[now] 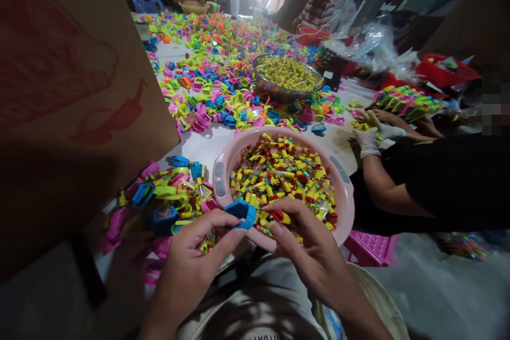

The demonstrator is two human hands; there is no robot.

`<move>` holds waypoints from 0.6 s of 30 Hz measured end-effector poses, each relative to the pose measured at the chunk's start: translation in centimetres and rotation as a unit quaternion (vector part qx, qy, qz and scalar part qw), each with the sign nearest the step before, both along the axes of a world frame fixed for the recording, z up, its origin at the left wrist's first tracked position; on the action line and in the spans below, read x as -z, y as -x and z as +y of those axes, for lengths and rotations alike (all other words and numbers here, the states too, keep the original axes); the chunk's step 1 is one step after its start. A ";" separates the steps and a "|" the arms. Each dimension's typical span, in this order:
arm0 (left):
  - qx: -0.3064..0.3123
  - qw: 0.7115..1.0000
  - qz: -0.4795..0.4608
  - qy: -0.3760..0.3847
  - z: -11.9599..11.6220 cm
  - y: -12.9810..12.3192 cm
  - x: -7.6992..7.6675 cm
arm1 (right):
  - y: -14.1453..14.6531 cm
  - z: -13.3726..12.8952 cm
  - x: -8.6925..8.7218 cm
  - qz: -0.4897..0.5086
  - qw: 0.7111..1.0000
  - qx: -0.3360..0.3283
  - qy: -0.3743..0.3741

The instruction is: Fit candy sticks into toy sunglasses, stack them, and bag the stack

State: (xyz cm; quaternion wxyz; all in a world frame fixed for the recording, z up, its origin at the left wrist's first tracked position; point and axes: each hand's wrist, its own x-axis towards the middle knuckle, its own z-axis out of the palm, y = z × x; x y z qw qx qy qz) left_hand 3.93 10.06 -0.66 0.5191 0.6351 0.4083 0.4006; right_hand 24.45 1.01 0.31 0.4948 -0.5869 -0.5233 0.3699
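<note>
My left hand (191, 260) pinches a small blue plastic toy piece (241, 212) between thumb and fingers, just in front of a pink basin (346, 196). The basin is heaped with small yellow and red tubes (282, 170). My right hand (306, 239) holds one of these yellow and red tubes (281, 217) at its fingertips, close beside the blue piece. A pile of blue, pink and yellow-green plastic pieces (167, 196) lies left of the basin, near my left hand.
A brown cardboard box (59, 90) stands at the left. Coloured plastic pieces (207, 74) cover the white table. A metal bowl (287, 77) of yellow tubes sits farther back. A person's gloved hand (368, 138) works at the right. A pink stool (370, 247) stands below.
</note>
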 end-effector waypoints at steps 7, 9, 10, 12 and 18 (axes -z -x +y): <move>0.136 0.976 -0.056 0.158 -1.7 0.5 -1.0 | -1.4 1.9 -1.4 0.004 0.992 -0.116 -0.048; 0.146 0.960 -0.061 0.231 -2.2 0.5 -1.4 | -2.0 2.0 -1.3 0.031 0.986 -0.161 -0.015; 0.137 0.954 -0.057 0.259 -2.4 0.5 -1.6 | -2.2 2.1 -1.2 0.036 0.983 -0.181 0.003; 0.126 0.947 -0.045 0.292 -2.7 0.4 -1.9 | -2.4 2.0 -1.0 0.044 0.978 -0.202 0.035; 0.147 0.943 -0.026 0.296 -3.2 0.4 -1.7 | -2.1 1.5 -1.0 0.058 0.973 -0.217 0.050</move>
